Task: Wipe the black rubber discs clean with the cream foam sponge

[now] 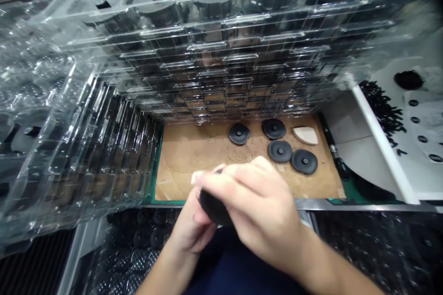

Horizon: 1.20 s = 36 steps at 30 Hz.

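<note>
Both my hands meet over the table's front edge around one black round part. My right hand lies on top with its fingers curled over the part. My left hand grips the part from below, mostly hidden under the right. Beyond them, several black discs with small centre hubs lie loose on a brown cardboard sheet. A pale wedge-shaped piece rests next to the discs.
Tall stacks of clear plastic trays loaded with black discs wall in the cardboard at the back and left. A white bin with small black parts stands at the right. More black discs sit in trays below the table edge.
</note>
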Tool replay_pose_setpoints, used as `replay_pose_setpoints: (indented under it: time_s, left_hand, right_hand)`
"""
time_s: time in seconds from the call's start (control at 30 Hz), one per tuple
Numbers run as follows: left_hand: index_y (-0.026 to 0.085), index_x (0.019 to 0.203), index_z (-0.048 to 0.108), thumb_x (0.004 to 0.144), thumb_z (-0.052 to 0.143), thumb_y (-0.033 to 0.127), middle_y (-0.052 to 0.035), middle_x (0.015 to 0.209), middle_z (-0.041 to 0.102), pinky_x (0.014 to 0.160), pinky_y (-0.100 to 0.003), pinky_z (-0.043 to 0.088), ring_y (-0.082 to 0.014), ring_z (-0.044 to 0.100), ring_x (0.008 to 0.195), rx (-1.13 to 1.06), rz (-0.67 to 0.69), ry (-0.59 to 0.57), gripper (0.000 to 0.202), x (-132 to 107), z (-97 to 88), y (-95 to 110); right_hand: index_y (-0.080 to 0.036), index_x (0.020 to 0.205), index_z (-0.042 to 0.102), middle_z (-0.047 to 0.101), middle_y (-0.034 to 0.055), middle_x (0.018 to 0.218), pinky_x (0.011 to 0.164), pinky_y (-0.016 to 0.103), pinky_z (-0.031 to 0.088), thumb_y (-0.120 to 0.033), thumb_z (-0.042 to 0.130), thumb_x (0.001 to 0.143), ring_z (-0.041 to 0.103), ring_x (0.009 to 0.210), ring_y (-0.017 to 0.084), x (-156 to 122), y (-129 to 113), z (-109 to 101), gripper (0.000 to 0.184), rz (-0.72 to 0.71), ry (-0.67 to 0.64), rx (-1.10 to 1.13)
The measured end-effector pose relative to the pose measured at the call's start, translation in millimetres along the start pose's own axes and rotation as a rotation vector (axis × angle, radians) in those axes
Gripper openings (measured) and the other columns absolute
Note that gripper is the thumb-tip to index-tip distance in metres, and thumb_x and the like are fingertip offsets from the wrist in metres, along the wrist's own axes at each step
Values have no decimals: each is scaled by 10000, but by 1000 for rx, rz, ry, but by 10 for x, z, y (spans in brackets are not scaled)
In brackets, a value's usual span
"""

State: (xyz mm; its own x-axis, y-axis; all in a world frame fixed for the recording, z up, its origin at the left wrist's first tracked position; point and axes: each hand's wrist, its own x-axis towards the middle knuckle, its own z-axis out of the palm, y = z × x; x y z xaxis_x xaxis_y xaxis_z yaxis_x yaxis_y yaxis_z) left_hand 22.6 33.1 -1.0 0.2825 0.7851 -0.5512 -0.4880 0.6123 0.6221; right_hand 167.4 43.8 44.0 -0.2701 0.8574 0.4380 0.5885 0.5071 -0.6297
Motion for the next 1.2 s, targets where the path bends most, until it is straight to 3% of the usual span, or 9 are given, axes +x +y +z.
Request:
replay_pose_setpoints:
  time_s: [0.2,0.37,0.43,0.6,0.73,0.83,1.0,1.1,1.2]
  left_hand:
    - [336,1092,639,504,823,455,2,1181,653,966,-325,455,-230,621,1058,-87,136,-33,628,30,-109,-26]
    - [319,1135,615,548,822,399,-17,1231,629,956,-306,461,-228,608,1093,-99,101,-53,628,14,-123,7]
    - [310,1177,587,577,814,383,-35,1261,611,985,-326,441,-235,594,1115,-77,74,-44,646,14,-115,2]
    - [274,1164,602,546,829,396,-52,1182,661,957,-332,466,-252,615,1073,-72,83,-54,670,14,-30,-53]
    - [283,1105,643,588,798,420,-32,1150,681,981,-347,453,-252,614,1079,-72,76,-20,556,-13,-17,-55]
    - [314,1063,664,498,856,358,8,1106,702,920,-294,494,-214,647,1010,-91,99,42,598,-26,-40,-55]
    - [280,1050,687,568,818,383,-13,1010,726,934,-260,480,-192,649,996,-80,1,-81,510,-66,32,-19]
    - [315,1027,690,541,839,348,18,1048,717,941,-262,472,-184,647,1001,-116,37,-81,509,-88,32,42]
    - [300,1000,701,476,868,329,19,1043,718,918,-259,482,-185,648,988,-136,16,-87,551,-83,-3,56]
  right_hand:
    - [-138,1016,660,704,33,758,576,271,458,-73,548,818,602,588,131,-378,15,50,236,195,28,213]
    - [-218,1005,689,740,38,978,649,254,569,-281,571,867,703,834,192,-760,346,139,192,701,40,393]
    - [-222,1040,685,730,43,1022,711,293,575,-322,577,865,699,866,209,-739,403,108,228,771,71,350]
    - [-238,1123,628,695,51,1084,765,317,532,-214,537,883,656,908,197,-320,108,-4,258,418,208,144]
    - [-105,1111,602,709,94,899,737,339,504,-132,424,903,627,781,186,-98,-114,69,275,63,39,186]
    - [-130,974,653,692,52,814,658,299,475,-117,428,897,596,692,158,-43,-109,110,239,100,-208,237]
    - [-58,1074,623,677,93,820,667,335,436,-121,387,906,576,708,187,-3,-80,101,297,54,-16,110]
    - [-117,1026,633,681,35,818,664,272,428,-95,432,894,580,695,138,-94,-83,-10,242,41,-163,266]
    - [-139,995,643,666,19,755,627,261,401,-90,469,873,554,631,130,-198,-64,-130,218,137,-181,129]
